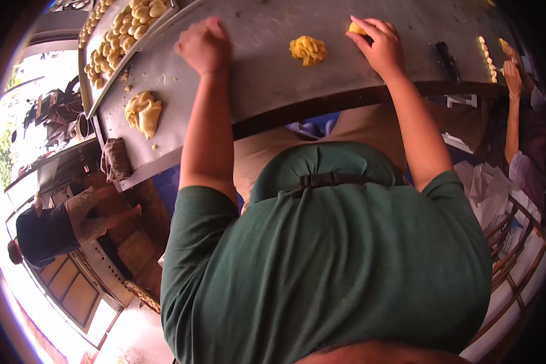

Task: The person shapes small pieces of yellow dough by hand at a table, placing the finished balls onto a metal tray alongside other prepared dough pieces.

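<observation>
My left hand (pixel 206 47) is curled closed over the metal tabletop (pixel 255 85), a little blurred. Whatever may lie under its fingers is hidden. Between thumb and fingers my right hand (pixel 381 48) grips a small yellow lump of filling (pixel 357 28), partly covered by the fingers. A larger rough mound of yellow filling (pixel 308 50) sits on the table between my hands, nearer the right one. To the left of my left arm lies a smooth, pale piece of dough (pixel 143 114), with crumbs scattered around it.
A tray of pale round dough balls (pixel 124 36) stands at the far left. A dark-handled tool (pixel 448 60) lies right of my right arm. Beyond it, another person's hands (pixel 512 73) work beside a row of small pieces (pixel 487 59). A folded brown cloth (pixel 115 160) hangs at the left corner.
</observation>
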